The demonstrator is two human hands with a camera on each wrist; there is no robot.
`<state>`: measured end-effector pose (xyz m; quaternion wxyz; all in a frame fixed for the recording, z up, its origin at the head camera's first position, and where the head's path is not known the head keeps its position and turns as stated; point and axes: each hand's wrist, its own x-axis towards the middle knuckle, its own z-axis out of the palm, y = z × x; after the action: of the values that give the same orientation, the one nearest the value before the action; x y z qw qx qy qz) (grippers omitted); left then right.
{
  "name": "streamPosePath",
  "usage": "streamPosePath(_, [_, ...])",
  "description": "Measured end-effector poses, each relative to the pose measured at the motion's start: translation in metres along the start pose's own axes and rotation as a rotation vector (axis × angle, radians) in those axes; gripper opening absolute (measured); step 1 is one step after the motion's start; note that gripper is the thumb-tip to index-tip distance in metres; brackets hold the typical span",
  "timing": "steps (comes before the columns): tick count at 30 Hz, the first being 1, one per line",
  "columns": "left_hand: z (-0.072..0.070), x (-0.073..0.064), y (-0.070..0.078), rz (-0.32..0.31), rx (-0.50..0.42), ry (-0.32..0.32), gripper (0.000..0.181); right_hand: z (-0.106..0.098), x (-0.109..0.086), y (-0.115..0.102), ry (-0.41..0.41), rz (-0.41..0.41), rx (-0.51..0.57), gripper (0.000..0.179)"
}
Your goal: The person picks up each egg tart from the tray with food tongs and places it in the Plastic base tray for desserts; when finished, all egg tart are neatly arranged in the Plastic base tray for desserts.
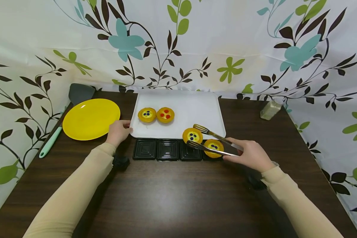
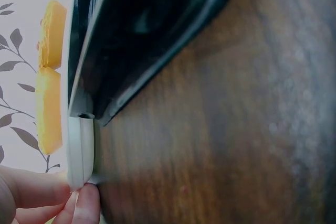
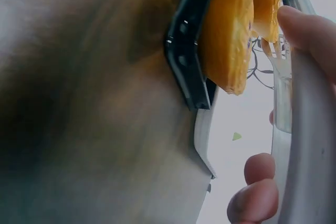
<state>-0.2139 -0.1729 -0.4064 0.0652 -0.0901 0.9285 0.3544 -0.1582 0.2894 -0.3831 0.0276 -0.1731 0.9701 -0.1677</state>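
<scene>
With fingertips and thumb, my left hand (image 1: 118, 133) pinches the front left corner of a white tray (image 1: 193, 110). My right hand (image 1: 250, 153) holds metal tongs (image 1: 216, 136), their arms spread on either side of a tart with blue berries (image 1: 192, 135). That tart is at the tray's front edge, above a black plastic mold (image 1: 168, 149); whether the tongs squeeze it I cannot tell. Another blue-berry tart (image 1: 213, 147) sits in the mold's right end compartment, below the tongs. On the white tray lie a blue-berry tart (image 1: 147, 114) and a red-topped tart (image 1: 165, 115), side by side.
A yellow plate (image 1: 90, 119) stands left of the tray. Partly under it lies a spatula (image 1: 51, 142) with a mint handle. At the back right is a small shaker jar (image 1: 270, 110). A patterned curtain (image 1: 196, 43) hangs behind the dark wooden table (image 1: 172, 198).
</scene>
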Motion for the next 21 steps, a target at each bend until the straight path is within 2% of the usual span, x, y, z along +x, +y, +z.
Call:
streamPosePath(9, [0.0,0.0,0.0,0.014,0.002,0.006,0.042,0.006,-0.017,-0.002,-0.015,-0.042,-0.045,0.082])
streamPosePath(21, [0.0,-0.001,0.0,0.013,-0.008,0.004,0.042,0.007,-0.019,-0.007,0.006,-0.081,-0.096,0.08])
